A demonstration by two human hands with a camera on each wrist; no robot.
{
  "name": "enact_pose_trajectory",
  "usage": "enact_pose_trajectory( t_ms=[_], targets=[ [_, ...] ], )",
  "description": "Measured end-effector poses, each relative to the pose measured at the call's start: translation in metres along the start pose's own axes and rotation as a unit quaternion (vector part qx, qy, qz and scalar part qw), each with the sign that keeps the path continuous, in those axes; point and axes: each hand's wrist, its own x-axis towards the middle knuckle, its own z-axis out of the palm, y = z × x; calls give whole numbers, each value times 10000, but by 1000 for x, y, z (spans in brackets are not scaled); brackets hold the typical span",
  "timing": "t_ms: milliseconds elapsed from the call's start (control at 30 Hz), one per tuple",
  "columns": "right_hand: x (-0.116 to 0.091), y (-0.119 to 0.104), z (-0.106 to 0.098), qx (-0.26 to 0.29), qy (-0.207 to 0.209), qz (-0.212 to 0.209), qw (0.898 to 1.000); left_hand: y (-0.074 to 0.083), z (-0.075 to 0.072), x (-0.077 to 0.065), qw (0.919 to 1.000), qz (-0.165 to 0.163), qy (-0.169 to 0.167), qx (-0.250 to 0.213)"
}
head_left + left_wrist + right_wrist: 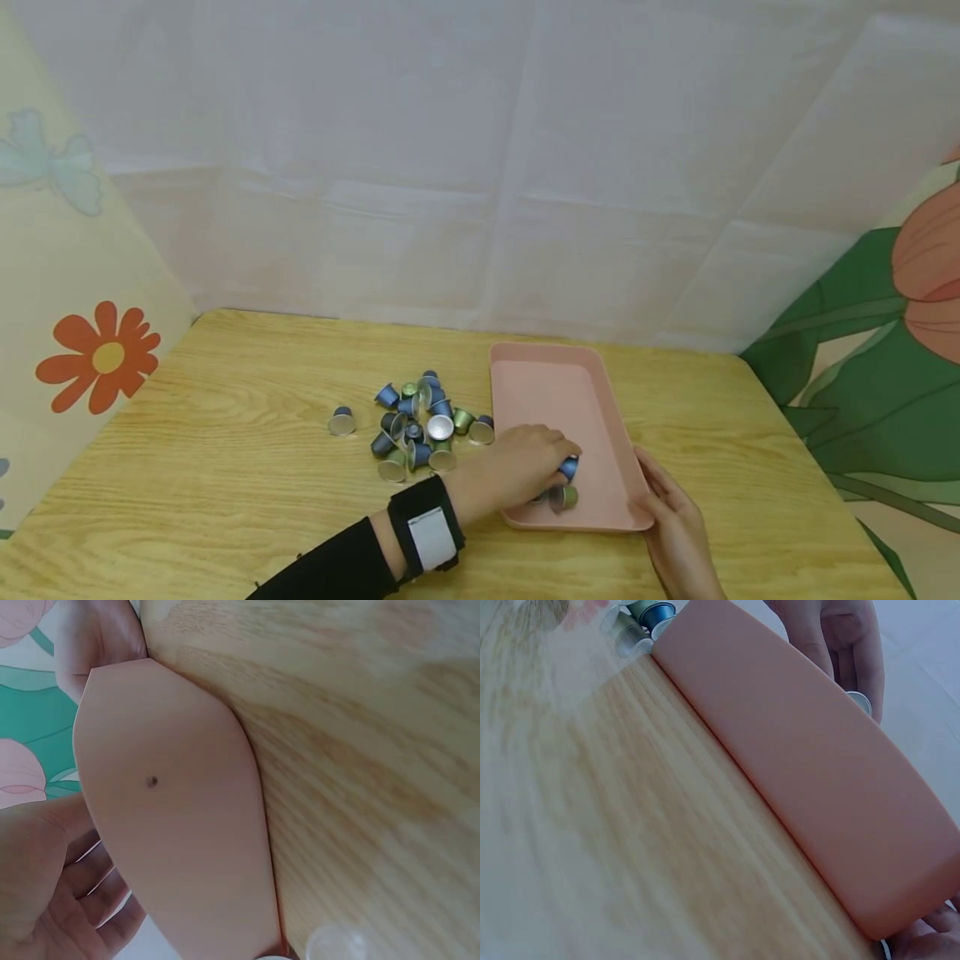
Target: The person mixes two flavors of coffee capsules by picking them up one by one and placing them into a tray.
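Note:
My left hand [513, 465] reaches over the near part of a pink tray [551, 392], pinching a blue coffee capsule [570, 468] at its fingertips. Below it, a green capsule [564, 498] lies in the tray, and another beside it is mostly hidden by the hand. In the right wrist view, a capsule's silver rim [862, 701] shows by the left fingers. My right hand [677, 521] grips the tray's near right corner, thumb on the rim. From the left wrist view, the tray's outer wall [180, 825] stands between the two hands.
Several blue, green and dark capsules [440, 427] are piled left of the tray on the wooden table [247, 450]. One capsule [342, 422] stands apart farther left. A white cloth [420, 250] hangs behind the table, with patterned panels on both sides.

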Motion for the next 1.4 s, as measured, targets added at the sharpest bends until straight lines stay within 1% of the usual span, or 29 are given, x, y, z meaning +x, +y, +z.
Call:
enact_pose_trajectory(
  t_ms=[133,267,400,533,667,867,1033,1133,1300,1400],
  targets=[
    [0,0,0,80,-50,-91,9999,2,3,2,9999,-28,100,72],
    [0,0,0,54,21,-25,10000,4,5,4,9998,-149,98,66],
    [0,0,0,58,5,-45,10000,5,5,5,9996,-281,56,-9],
    [0,0,0,59,-46,-104,9999,4,5,6,9994,-312,106,-84],
    [0,-1,0,-66,61,43,10000,3,2,3,9990,-347,139,-238],
    [1,-3,0,-232,279,353,9987,0,-10,-5,9969,-580,219,-484],
    [2,-4,0,-199,338,427,9983,-5,-16,-13,9943,-864,311,-550],
    [1,-3,0,-157,310,384,9987,-10,-18,-20,9926,-1028,373,-520],
    [0,-2,0,-65,201,218,9995,-20,-19,-36,9878,-1353,468,-618],
    [0,-2,0,-45,181,157,9997,-25,-20,-46,9865,-1420,519,-627]
  ],
)
